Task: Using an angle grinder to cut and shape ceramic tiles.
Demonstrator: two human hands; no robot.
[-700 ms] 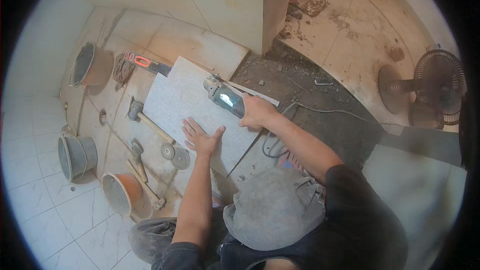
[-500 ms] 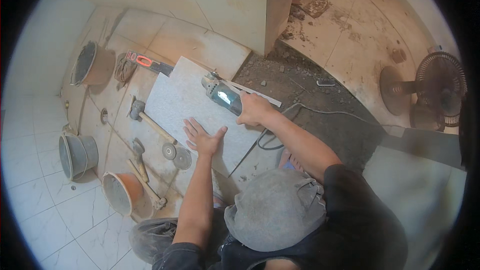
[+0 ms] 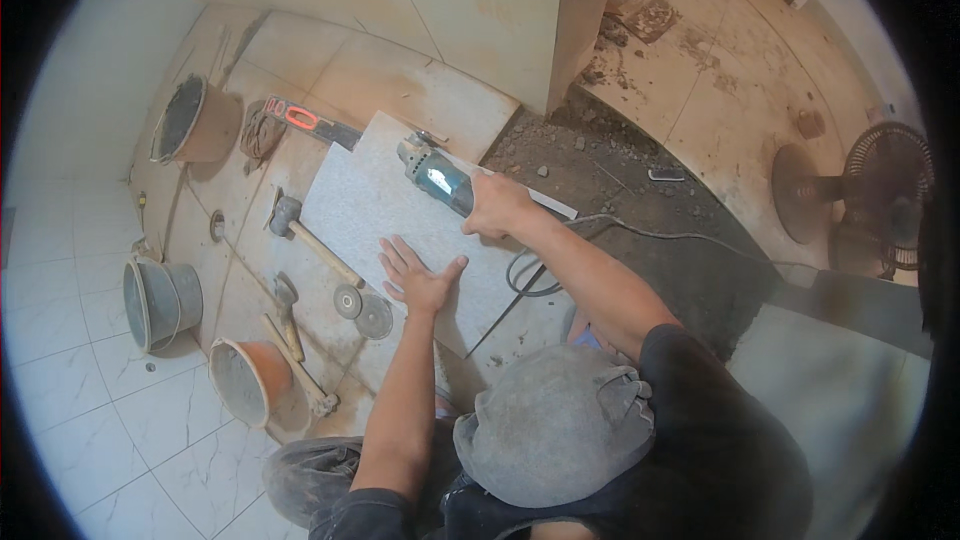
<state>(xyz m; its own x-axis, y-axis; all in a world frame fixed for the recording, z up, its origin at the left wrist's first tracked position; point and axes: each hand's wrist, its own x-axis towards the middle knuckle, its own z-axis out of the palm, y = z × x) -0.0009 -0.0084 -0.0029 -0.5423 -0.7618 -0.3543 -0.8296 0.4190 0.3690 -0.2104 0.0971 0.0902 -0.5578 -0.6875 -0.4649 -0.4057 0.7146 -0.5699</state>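
A large light grey floor tile (image 3: pixel 345 202) lies in front of me, with a notch at its upper left corner. My right hand (image 3: pixel 500 207) is wrapped round the body of a blue-green angle grinder (image 3: pixel 443 181). The grinder's head is near the tile's far edge, beside a narrow strip (image 3: pixel 545 202) of tile along that edge. How its disc meets the tile is too small to tell. My left hand (image 3: pixel 422 282) rests flat on the tile with fingers spread, holding nothing.
Left of the tile are a mallet (image 3: pixel 318 252), two round discs (image 3: pixel 347 302), a hammer (image 3: pixel 307 380), a trowel-like tool (image 3: pixel 288 312) and an orange level (image 3: pixel 300 118). Buckets (image 3: pixel 212 125) stand farther left. A cord (image 3: pixel 680 236) crosses the dirt toward a fan (image 3: pixel 880 180).
The grinder in my right hand has moved left along the tile's far edge, toward its upper corner. My left hand stays flat on the tile. The whole view has shifted slightly.
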